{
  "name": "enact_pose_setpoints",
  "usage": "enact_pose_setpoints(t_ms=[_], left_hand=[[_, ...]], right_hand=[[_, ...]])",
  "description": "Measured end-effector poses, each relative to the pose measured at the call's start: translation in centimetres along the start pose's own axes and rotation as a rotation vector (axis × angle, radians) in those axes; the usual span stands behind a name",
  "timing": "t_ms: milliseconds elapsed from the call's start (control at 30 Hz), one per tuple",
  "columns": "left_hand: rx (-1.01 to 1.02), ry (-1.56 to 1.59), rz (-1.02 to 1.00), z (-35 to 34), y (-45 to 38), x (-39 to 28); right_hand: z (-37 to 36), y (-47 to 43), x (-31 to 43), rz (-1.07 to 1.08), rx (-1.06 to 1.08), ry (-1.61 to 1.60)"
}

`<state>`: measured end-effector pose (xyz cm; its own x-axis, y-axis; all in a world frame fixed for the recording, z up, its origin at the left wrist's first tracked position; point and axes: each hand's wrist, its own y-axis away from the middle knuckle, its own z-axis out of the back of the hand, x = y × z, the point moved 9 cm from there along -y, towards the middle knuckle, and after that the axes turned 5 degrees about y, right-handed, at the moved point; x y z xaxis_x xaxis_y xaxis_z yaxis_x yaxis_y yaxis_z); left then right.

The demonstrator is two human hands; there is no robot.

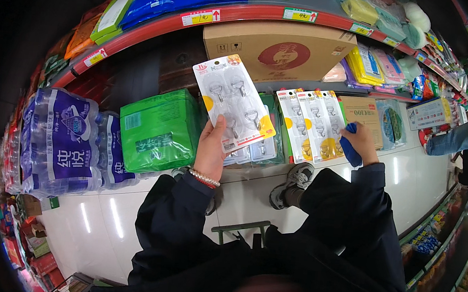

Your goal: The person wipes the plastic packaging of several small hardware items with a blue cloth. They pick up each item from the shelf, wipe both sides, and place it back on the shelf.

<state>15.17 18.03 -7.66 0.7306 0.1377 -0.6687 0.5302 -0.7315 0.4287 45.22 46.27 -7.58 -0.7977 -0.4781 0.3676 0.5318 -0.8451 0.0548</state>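
Note:
My left hand [213, 148] grips the lower edge of a blister card of metal hooks [234, 100], thumb on its front, tilted in front of the shelf. Bunched in my right hand [359, 142] is a dark blue cloth [351, 150]. Just left of that hand, several more hook cards [313, 126] lean side by side, overlapping. Below the held card, other clear hook packs [262, 148] are partly hidden by it and by my fingers.
A green plastic-wrapped pack [158, 131] and shrink-wrapped water bottles [67, 144] stand at left. A cardboard carton [279, 52] sits under the red shelf edge [250, 13]. Below me is a green-framed stool [241, 226]. Another person's jeans-clad leg [460, 140] shows at right.

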Motion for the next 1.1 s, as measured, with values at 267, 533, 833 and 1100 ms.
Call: enact_pose_setpoints(t_ms=[267, 533, 833, 1100], left_hand=[[0.002, -0.003, -0.022, 0.1, 0.2, -0.3], [0.014, -0.010, -0.004, 0.2, -0.1, 0.1], [0.011, -0.027, 0.009, 0.5, 0.0, 0.0], [-0.005, -0.002, 0.020, 0.4, 0.1, 0.0]], right_hand=[[-1.5, 1.8, 0.6, -0.011, -0.020, 0.134], [-4.2, 1.4, 3.9, -0.020, 0.053, 0.243], [-5.1, 1.1, 3.4, 0.039, 0.035, 0.257], [-5.1, 1.9, 4.2, -0.011, 0.020, 0.355]])
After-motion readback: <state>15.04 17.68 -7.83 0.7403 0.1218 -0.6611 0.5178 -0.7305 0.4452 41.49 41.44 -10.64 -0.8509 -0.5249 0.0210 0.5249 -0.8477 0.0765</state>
